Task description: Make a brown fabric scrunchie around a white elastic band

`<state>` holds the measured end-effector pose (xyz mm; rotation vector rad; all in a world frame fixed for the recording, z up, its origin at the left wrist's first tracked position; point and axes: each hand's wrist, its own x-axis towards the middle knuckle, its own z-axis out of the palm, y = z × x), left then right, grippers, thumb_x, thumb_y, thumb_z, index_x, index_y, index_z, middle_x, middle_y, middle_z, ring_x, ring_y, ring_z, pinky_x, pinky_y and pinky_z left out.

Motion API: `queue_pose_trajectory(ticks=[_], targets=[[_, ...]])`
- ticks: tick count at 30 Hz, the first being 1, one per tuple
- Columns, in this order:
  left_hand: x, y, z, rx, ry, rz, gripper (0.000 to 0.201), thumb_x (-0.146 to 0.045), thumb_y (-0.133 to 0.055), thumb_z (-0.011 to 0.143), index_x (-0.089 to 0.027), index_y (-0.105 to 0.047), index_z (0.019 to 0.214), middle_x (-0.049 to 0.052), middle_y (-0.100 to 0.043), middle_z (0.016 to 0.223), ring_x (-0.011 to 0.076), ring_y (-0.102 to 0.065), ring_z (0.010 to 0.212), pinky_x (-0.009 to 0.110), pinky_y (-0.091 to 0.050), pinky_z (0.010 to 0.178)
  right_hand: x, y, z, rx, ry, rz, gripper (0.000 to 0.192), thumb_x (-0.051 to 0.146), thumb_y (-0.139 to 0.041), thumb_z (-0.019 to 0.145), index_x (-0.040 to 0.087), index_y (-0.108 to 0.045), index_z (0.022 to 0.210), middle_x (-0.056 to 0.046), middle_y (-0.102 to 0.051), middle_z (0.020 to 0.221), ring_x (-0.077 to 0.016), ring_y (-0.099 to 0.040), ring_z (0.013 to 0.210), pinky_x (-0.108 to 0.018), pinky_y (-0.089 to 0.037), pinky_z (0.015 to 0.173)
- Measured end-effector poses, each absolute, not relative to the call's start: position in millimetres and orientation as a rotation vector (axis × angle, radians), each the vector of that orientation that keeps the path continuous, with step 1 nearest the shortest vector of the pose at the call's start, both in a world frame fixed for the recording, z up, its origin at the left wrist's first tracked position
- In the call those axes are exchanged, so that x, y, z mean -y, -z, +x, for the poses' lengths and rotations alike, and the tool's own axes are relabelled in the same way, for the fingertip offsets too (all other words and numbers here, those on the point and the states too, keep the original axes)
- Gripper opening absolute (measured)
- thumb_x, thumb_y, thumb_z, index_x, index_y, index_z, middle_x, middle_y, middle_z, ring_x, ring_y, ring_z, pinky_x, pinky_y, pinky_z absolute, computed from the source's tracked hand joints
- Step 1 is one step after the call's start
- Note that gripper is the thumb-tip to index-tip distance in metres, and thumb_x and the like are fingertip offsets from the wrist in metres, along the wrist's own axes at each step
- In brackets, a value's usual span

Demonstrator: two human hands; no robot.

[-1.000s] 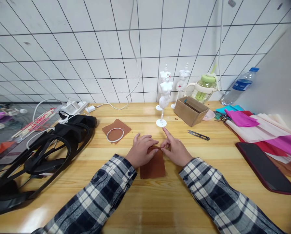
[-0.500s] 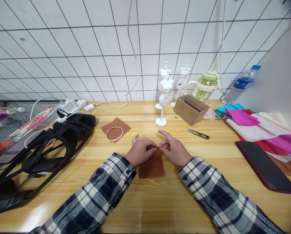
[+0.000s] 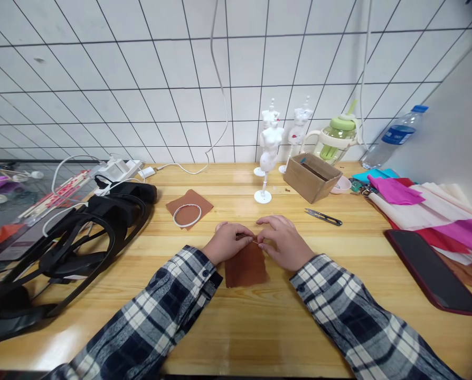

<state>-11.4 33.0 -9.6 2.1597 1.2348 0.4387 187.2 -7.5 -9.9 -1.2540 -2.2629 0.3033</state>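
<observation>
Brown square cloth [image 3: 246, 266]: between the two wrists, below fingertips
Left hand [image 3: 228, 243]: pinching its far edge
Right hand [image 3: 282, 241]: half-curled, grip unclear
Brown cardboard box [image 3: 304, 179]: open, contents indistinct

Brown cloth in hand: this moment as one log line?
left hand: pinching far edge of brown cloth; right hand: fingertips at that edge; nearby: thin white ring on second brown cloth
</observation>
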Motion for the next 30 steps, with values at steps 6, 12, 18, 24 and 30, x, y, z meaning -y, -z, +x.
queue_pose_trajectory(ticks=[6,12,18,24,30], targets=[[-31.5,9.0,-10.8,-1.229,-0.442,2.148,0.014,-0.031,-0.06,0.082,-0.027,-0.073,0.086,-0.003,-0.076,0.091,0.018,-0.066,0.09,0.04,-0.03,0.105,9.9,5.4,186.6,2.332,-0.075,-1.318,0.011,0.021,-0.057,0.084,0.025,-0.067,0.081,-0.004,-0.057,0.124,-0.0248,-0.045,0.118,-0.052,-0.022,0.108],[-31.3,13.4,-11.5,-1.215,-0.439,2.149,0.015,-0.032,-0.06,0.082,-0.028,-0.073,0.087,-0.002,-0.075,0.095,0.0196,-0.065,0.095,0.045,-0.024,0.109,10.3,2.7,183.8,2.398,0.074,-1.313,0.013,0.018,-0.056,0.085,0.024,-0.066,0.08,-0.005,-0.058,0.124,-0.0248,-0.045,0.119,-0.052,-0.019,0.109],[-30.5,12.7,-12.5,-1.192,-0.429,2.158,0.015,-0.035,-0.061,0.081,-0.028,-0.073,0.088,-0.002,-0.075,0.097,0.0201,-0.064,0.096,0.046,-0.022,0.111,9.3,4.9,183.3,2.458,0.189,-1.297,0.015,0.017,-0.055,0.088,0.025,-0.066,0.083,-0.004,-0.06,0.123,-0.0234,-0.044,0.121,-0.051,-0.018,0.11],[-29.9,11.3,-11.6,-1.192,-0.452,2.128,0.015,-0.039,-0.068,0.076,-0.028,-0.073,0.085,-0.003,-0.075,0.094,0.0198,-0.065,0.094,0.045,-0.022,0.111,10.2,5.3,181.3,2.469,0.222,-1.28,0.013,0.018,-0.055,0.089,0.025,-0.065,0.085,-0.004,-0.06,0.123,-0.023,-0.044,0.12,-0.05,-0.018,0.11],[-32.0,12.1,-11.8,-1.168,-0.54,2.087,0.015,-0.033,-0.064,0.079,-0.025,-0.075,0.083,0.0,-0.076,0.088,0.0184,-0.068,0.086,0.033,-0.044,0.093,10.2,-0.3,181.6,2.357,0.121,-1.364,0.01,0.025,-0.058,0.088,0.022,-0.064,0.079,-0.006,-0.065,0.108,-0.0242,-0.051,0.107,-0.044,-0.033,0.097]])
